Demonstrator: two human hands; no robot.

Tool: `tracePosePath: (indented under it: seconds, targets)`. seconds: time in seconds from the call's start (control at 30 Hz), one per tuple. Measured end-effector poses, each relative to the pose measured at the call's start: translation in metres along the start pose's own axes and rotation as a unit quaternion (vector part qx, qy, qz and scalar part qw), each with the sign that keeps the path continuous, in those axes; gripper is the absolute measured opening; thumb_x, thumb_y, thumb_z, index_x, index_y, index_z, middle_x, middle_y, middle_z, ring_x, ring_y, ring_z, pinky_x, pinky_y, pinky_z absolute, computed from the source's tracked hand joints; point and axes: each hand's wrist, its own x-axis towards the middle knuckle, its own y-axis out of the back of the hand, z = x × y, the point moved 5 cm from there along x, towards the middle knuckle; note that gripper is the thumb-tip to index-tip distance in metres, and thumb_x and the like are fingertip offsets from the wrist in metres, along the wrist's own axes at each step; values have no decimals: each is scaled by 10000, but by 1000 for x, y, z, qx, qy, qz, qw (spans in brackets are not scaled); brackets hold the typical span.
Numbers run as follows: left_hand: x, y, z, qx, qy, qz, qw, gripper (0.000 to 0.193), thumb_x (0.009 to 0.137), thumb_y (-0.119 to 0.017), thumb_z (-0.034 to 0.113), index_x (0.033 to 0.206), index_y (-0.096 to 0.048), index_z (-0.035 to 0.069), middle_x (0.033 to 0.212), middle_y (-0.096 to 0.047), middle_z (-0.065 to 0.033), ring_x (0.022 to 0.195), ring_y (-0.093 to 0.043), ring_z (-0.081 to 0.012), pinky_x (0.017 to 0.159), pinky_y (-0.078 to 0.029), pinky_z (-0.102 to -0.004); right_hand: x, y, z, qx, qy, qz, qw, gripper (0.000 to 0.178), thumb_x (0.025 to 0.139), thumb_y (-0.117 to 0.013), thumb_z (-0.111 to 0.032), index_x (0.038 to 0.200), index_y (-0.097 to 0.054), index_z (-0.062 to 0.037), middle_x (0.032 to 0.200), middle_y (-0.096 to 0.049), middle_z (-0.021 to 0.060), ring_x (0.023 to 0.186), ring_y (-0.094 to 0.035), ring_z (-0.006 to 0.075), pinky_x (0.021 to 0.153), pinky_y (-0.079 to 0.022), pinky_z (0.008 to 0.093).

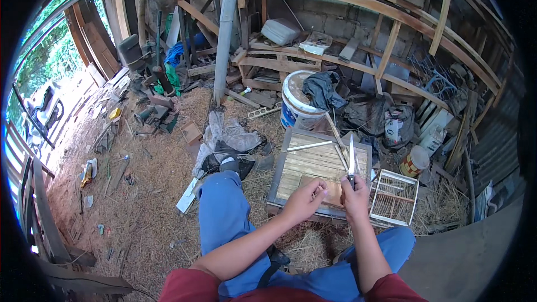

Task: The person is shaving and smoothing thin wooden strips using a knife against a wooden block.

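Observation:
My right hand (356, 198) is wrapped round the black handle of a knife (351, 159), its narrow blade pointing up and away from me. To its left, my left hand (305, 198) is closed, thumb and fingers pinched together; anything between them is too small to make out. Both hands are over the near edge of a low slatted wooden table (296, 173). A pale thin stick (309, 146) lies across its far part, and several longer strips lean by the knife. Right of the table is a small wooden frame (394, 197) with thin bars.
Beyond the table stands a white and blue bucket (295, 98) with a black plastic bag (324, 90) on top. A red and yellow can (414, 161) sits at the right. Wood shavings and scraps cover the ground (140, 190). Timber shelving (335, 64) lines the back wall.

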Motion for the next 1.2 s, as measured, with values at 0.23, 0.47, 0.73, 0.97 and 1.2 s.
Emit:
tracePosePath:
  seconds: [0.23, 0.47, 0.73, 0.97, 1.2]
  targets:
    - [-2, 10, 21, 42, 36, 19, 998, 123, 1063, -596, 174, 1125, -607, 68, 774, -680, -76, 726, -690, -179, 657, -525, -337, -4, -13, -18, -6, 1, -9, 1000, 122, 1023, -702, -185, 969, -640, -94, 660, -479, -88, 502, -393, 24, 443, -284, 243]
    - [-6, 20, 21, 15, 9, 114, 993, 100, 1090, -497, 171, 1087, -505, 71, 748, -703, -115, 731, -710, -384, 685, -529, -480, 10, -3, -38, 30, 43, 32, 998, 151, 1037, -684, -192, 954, -591, -106, 651, -470, -83, 473, -396, 29, 416, -282, 252]
    - [12, 65, 51, 128, -65, 158, 977, 233, 1038, -606, 183, 1207, -612, 23, 1121, -721, -178, 1072, -703, -305, 941, -535, -387, 22, 7, -81, 40, 75, 32, 996, 182, 1048, -667, -216, 938, -564, -114, 642, -449, -80, 455, -370, 26, 410, -291, 234]
    - [70, 15, 81, 11, -40, -91, 995, 200, 1063, -603, 179, 1162, -658, 14, 964, -700, -98, 877, -667, -171, 795, -534, -314, 38, 7, -107, 23, 78, -7, 997, 140, 1050, -670, -203, 1020, -620, -76, 638, -452, -101, 479, -375, 13, 434, -260, 234]
    - [83, -8, 15, -139, 17, -25, 990, 111, 1080, -572, 109, 1085, -637, 19, 809, -598, 17, 737, -536, -54, 681, -438, -237, 53, 44, -79, -60, 86, -19, 994, 176, 1094, -599, -252, 1028, -596, -89, 636, -445, -79, 481, -354, 26, 438, -254, 232]
